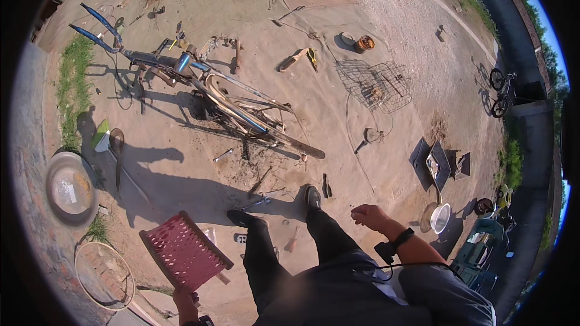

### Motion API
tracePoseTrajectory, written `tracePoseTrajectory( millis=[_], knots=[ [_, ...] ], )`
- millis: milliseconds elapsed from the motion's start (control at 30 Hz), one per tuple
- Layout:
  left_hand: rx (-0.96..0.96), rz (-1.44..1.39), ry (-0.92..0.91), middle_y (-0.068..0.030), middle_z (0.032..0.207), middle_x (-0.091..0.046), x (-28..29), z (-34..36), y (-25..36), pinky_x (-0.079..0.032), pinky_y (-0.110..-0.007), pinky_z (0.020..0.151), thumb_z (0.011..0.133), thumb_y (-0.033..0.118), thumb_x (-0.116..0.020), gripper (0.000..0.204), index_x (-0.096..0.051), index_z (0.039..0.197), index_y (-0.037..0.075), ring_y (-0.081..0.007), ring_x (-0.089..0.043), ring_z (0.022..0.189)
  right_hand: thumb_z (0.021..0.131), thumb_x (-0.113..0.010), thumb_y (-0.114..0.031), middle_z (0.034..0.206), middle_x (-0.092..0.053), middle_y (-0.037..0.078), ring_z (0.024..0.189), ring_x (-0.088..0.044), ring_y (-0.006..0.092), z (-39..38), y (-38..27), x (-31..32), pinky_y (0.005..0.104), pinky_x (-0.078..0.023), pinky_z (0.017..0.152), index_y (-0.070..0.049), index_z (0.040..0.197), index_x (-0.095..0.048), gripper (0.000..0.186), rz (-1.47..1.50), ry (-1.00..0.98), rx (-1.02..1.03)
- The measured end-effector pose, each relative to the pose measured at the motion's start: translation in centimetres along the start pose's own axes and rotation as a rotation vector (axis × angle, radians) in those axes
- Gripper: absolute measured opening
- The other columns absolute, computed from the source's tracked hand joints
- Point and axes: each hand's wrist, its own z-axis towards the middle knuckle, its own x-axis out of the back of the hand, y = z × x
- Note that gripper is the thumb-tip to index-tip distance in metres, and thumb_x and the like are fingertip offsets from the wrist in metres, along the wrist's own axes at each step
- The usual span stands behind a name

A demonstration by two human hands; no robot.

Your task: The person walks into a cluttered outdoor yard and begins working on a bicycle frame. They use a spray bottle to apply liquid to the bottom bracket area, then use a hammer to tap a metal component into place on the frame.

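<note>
Down at the lower left, my left hand is closed around the near edge of a low stool with a maroon woven seat and dark side rails. The stool is tilted beside my left leg. My right hand hangs out to the right with its fingers curled in, and nothing shows in it. Ahead of my feet, an upside-down or toppled blue bicycle frame lies on the ground with its fork pointing to the upper left. A blue-handled tool lies between my shoes.
To the left are a large metal basin, a round hoop and a long-handled tool. A wire basket, a rusty can, a dark tray and a white bowl stand on the right. Small tools lie scattered around.
</note>
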Motion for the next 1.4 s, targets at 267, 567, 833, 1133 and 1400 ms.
tracePoseTrajectory(
  millis=[267, 567, 833, 1133, 1400],
  knots=[
    [-0.066, 0.584, -0.045, 0.0024, 0.066, -0.046, -3.6, -19.2, -1.4, -0.036, -0.027, 0.046, 0.1, 0.024, -0.053, 0.033, -0.059, 0.127, 0.005, -0.0116, -0.045, 0.054, 0.094, -0.073, -0.036, 0.097, -0.076, 0.007, 0.083, -0.073, 0.0152, -0.2, 9.6, 11.3, 0.0315, -0.058, 0.073, -0.001, 0.118, -0.072, 0.043, 0.191, 0.09, -0.055],
    [-0.087, 0.822, -0.144, -0.0063, 0.067, -0.06, -7.5, -24.6, 0.8, -0.048, -0.034, 0.045, 0.088, 0.021, -0.063, 0.024, -0.063, 0.1, 0.001, -0.0189, -0.061, 0.053, 0.094, -0.071, -0.03, 0.098, -0.074, 0.006, 0.083, -0.072, 0.0167, -3.1, 14.4, 18.8, 0.0315, -0.056, 0.072, -0.002, 0.118, -0.071, 0.037, 0.413, 0.227, -0.143],
    [-0.257, 0.86, -0.251, -0.0113, 0.068, -0.067, -13.8, -24.6, 6.8, -0.055, -0.035, 0.046, 0.089, 0.019, -0.063, 0.025, -0.067, 0.1, -0.003, -0.0224, -0.069, 0.054, 0.095, -0.07, -0.03, 0.099, -0.074, 0.008, 0.085, -0.071, 0.0172, -7.1, 13.2, 18.1, 0.0316, -0.056, 0.071, 0.0, 0.119, -0.07, 0.038, 0.54, 0.286, -0.091],
    [-0.507, 1.188, -0.297, -0.0146, 0.073, -0.072, -17.3, -24.5, 10.7, -0.058, -0.038, 0.055, 0.088, 0.032, -0.067, 0.037, -0.069, 0.102, -0.003, -0.0251, -0.074, 0.06, 0.097, -0.069, -0.027, 0.101, -0.073, 0.008, 0.087, -0.071, 0.0183, -9.1, 14.8, 19.2, 0.0326, -0.056, 0.074, -0.001, 0.122, -0.068, 0.036, 0.611, 0.335, -0.119],
    [-0.454, 1.408, -0.289, -0.0175, 0.076, -0.073, -23.7, -32.1, 12.8, -0.058, -0.04, 0.06, 0.087, 0.034, -0.065, 0.039, -0.072, 0.095, -0.003, -0.0267, -0.075, 0.065, 0.097, -0.07, -0.028, 0.101, -0.074, 0.008, 0.086, -0.072, 0.0181, -7.7, 19.7, 23.8, 0.0323, -0.056, 0.073, -0.002, 0.122, -0.069, 0.037, 0.755, 0.334, -0.14]
  ],
)
